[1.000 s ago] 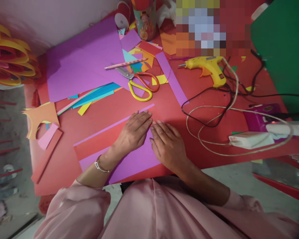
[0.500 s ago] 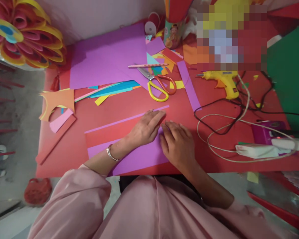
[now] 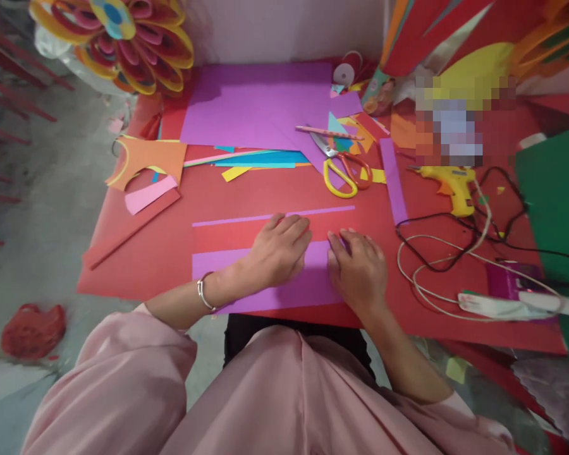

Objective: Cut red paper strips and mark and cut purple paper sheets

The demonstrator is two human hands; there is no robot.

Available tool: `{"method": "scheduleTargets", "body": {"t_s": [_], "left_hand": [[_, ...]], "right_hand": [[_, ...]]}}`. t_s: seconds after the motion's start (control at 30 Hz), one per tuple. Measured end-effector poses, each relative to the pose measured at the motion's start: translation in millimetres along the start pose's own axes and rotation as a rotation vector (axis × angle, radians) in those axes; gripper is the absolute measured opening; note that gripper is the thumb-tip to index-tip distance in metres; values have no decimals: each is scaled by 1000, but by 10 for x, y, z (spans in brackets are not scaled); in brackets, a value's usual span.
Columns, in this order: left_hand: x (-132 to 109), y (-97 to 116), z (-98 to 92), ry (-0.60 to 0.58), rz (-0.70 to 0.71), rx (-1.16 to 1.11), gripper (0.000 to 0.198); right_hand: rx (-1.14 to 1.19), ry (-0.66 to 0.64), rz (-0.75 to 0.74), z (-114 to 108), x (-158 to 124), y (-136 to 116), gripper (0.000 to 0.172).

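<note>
In front of me a purple paper sheet (image 3: pixel 320 272) lies flat on the red table. A red band (image 3: pixel 222 235) runs along its upper side, with a thin purple strip (image 3: pixel 237 220) beyond that. My left hand (image 3: pixel 279 249) rests palm down across the red band and the sheet, fingers extended and holding nothing. At the sheet's right end is my right hand (image 3: pixel 358 268), its fingers slightly bent and apart, the fingertips at the paper's upper edge. Scissors (image 3: pixel 339 167) with one yellow and one red handle lie beyond my hands, partly under a pink pencil (image 3: pixel 329 133).
A large purple sheet (image 3: pixel 256 104) and coloured paper strips (image 3: pixel 260 158) lie at the back. Orange cut paper (image 3: pixel 159 158) is at the left. On the right are a yellow glue gun (image 3: pixel 458 189), looped cables (image 3: pixel 422 284) and a purple strip (image 3: pixel 393 180).
The view has shifted, so the table items appear further right. My left hand has drawn back a little from the thin purple strip, and the gap between my hands is wider.
</note>
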State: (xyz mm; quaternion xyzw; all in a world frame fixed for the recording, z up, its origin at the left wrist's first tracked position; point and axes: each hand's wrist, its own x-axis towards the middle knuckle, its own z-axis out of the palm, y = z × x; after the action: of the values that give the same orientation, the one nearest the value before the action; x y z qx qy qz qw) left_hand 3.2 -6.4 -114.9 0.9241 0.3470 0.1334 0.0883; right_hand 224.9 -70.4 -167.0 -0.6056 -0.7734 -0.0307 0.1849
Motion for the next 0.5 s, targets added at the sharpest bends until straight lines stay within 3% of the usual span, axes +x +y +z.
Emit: {"method": "scheduleTargets", "body": {"t_s": [0.1,0.23,0.4,0.5], "left_hand": [[-336,49,-148,-18,-145,121,32],[-621,18,-40,-40,-309,147,41],[-716,-19,156,-28,-348,112,50],[-714,5,166,-34,-353,125,51]], "right_hand": [[-39,8,-18,19,-5,28,42],[-90,-9,-57,-36,16,42,42],[-70,-60,-53,-123,198,-169,46],[-4,-92,-162,-49,366,-397,48]]}}
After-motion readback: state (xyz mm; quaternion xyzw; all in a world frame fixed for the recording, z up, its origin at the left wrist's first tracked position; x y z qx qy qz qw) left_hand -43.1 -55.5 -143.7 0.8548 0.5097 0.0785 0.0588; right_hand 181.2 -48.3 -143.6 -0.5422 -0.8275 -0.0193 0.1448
